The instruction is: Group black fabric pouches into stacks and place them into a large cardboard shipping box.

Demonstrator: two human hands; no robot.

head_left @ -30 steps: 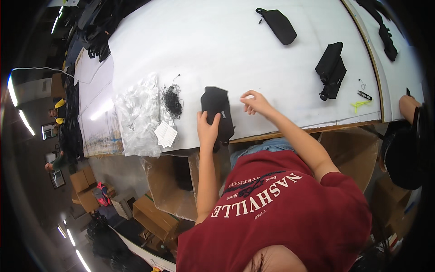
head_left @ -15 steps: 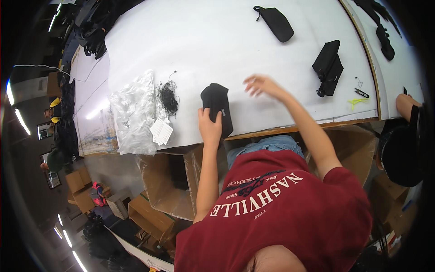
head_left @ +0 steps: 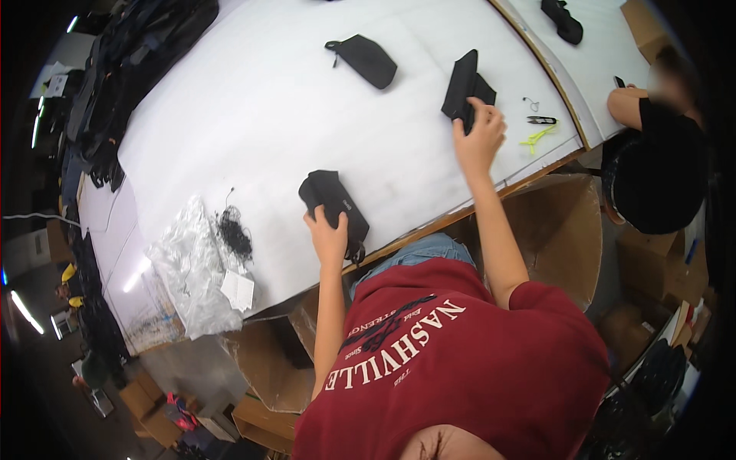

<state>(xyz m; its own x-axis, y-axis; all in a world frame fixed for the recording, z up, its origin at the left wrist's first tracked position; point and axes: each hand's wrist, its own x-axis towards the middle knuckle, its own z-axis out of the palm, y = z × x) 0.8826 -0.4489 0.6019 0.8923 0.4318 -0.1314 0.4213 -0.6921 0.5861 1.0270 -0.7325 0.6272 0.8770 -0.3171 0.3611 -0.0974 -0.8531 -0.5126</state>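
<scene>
Near the table's front edge lies a black zip pouch [head_left: 335,198] with a small pale mark. My left hand [head_left: 330,239] grips its near end between thumb and fingers; the pouch stays on the table. To the right, my right hand [head_left: 481,139] has its thumb and fingers closed on the near end of another black pouch [head_left: 459,83]. A further black pouch [head_left: 484,90] sits partly under that one, at its right side. Farther back, a third black pouch [head_left: 369,61] with a zip pull lies by itself, touched by neither hand.
Left of me are clear plastic bags [head_left: 184,268], a tangle of black cords [head_left: 234,234] and white tags [head_left: 238,290]. Thread snips [head_left: 541,120] and yellow-green strips [head_left: 539,139] lie at the right. Cardboard boxes [head_left: 560,230] stand under the edge. Another person [head_left: 659,146] sits at the right.
My right hand has gone from above the table to the pouches at the right and closed on one. My left hand stays on its pouch. The view has turned.
</scene>
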